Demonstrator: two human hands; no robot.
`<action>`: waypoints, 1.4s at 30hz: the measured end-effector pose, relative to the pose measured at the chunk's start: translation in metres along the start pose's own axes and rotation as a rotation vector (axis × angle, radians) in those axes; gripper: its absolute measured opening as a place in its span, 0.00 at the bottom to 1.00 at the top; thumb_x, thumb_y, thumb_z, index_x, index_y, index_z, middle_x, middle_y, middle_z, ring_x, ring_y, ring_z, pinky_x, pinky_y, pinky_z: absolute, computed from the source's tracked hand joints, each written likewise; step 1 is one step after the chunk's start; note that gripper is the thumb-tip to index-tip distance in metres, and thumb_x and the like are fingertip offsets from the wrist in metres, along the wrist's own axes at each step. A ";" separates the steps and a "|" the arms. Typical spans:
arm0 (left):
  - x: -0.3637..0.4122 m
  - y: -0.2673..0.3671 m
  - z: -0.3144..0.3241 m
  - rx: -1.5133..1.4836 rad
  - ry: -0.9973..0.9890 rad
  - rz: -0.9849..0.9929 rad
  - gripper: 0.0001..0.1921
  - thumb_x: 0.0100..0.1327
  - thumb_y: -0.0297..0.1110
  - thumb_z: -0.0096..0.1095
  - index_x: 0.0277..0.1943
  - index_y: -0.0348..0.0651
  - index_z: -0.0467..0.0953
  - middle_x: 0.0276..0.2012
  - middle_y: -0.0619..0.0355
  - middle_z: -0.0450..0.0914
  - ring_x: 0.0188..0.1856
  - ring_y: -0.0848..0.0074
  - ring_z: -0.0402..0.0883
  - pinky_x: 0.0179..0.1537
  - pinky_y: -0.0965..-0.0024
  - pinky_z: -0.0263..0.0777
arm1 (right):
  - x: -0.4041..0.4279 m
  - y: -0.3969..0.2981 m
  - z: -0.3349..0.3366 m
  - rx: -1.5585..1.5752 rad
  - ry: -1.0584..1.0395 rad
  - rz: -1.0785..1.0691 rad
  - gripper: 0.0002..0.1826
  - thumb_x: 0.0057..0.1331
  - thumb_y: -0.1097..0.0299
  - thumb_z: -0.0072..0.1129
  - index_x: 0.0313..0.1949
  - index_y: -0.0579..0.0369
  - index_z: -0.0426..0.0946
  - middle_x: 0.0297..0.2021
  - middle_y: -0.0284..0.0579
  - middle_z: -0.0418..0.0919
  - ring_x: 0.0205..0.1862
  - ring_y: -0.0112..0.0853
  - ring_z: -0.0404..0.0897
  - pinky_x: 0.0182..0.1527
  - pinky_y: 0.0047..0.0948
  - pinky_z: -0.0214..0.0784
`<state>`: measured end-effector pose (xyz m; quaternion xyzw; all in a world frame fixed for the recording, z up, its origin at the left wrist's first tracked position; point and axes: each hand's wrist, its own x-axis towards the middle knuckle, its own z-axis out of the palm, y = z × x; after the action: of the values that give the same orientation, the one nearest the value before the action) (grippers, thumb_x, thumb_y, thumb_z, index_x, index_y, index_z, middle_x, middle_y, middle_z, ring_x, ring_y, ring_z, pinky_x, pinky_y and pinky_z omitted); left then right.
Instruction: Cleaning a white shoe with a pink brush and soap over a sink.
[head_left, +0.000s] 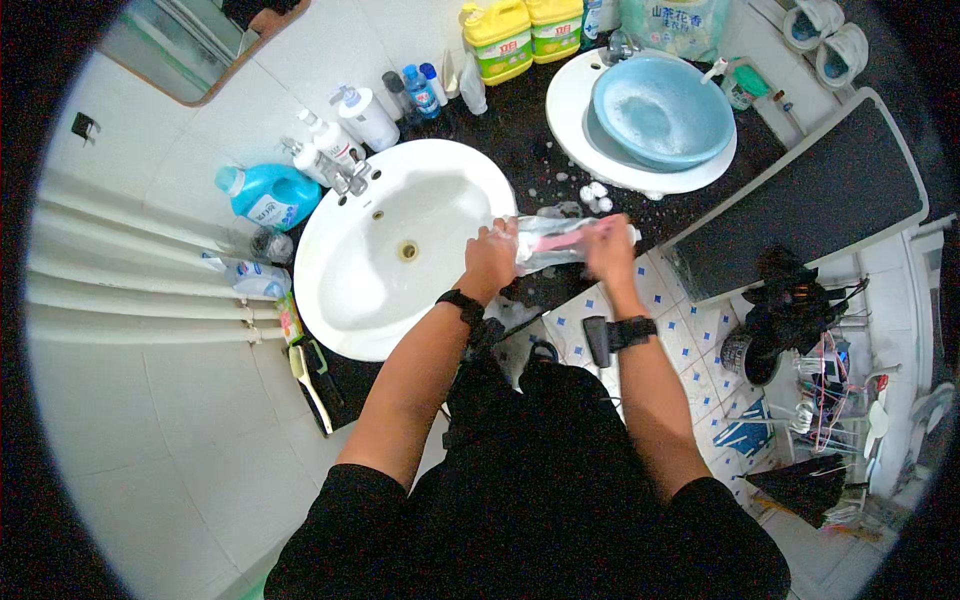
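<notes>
My left hand (493, 255) grips the left end of a pale, soapy item (534, 262) over the black counter, just right of the near sink's rim. Motion blur and foam hide what kind of item it is. Blurred too, my right hand (611, 251) is closed around a pink brush (562, 240), which lies along the top of the pale item. White foam covers the area by my left fingers. To the left is the white oval sink (337, 300), with a metal drain (407, 250) and a chrome faucet (350, 180).
A light-blue basin (660, 112) of sudsy water sits in the second sink (562, 112). Foam blobs (596, 196) dot the black counter (517, 142). Pump bottles (367, 118), a blue detergent jug (270, 196) and yellow jugs (499, 41) line the wall. A dark panel (802, 195) stands right.
</notes>
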<state>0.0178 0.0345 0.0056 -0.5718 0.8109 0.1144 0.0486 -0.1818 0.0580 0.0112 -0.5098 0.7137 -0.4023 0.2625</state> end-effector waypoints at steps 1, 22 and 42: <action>0.004 -0.002 -0.001 -0.042 0.034 0.007 0.40 0.45 0.39 0.74 0.61 0.38 0.62 0.51 0.49 0.71 0.51 0.56 0.74 0.45 0.57 0.74 | 0.000 0.011 0.018 0.141 0.051 -0.005 0.16 0.60 0.63 0.59 0.38 0.59 0.65 0.28 0.48 0.73 0.34 0.34 0.75 0.37 0.35 0.68; 0.005 0.004 0.008 0.128 0.055 0.095 0.42 0.46 0.40 0.72 0.64 0.39 0.59 0.51 0.53 0.72 0.48 0.62 0.76 0.42 0.60 0.74 | -0.018 0.035 0.007 -0.074 0.265 -0.122 0.13 0.64 0.67 0.54 0.42 0.60 0.63 0.31 0.57 0.77 0.32 0.49 0.79 0.35 0.42 0.70; -0.006 0.011 0.014 0.100 0.209 0.044 0.37 0.48 0.34 0.69 0.62 0.41 0.62 0.51 0.53 0.71 0.47 0.63 0.74 0.38 0.62 0.72 | -0.002 0.055 -0.067 -0.106 0.203 0.009 0.16 0.59 0.67 0.59 0.42 0.58 0.66 0.31 0.54 0.79 0.35 0.46 0.81 0.38 0.39 0.72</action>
<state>0.0088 0.0470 -0.0054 -0.5596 0.8286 0.0147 -0.0103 -0.2619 0.0891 0.0006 -0.4766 0.7591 -0.4122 0.1632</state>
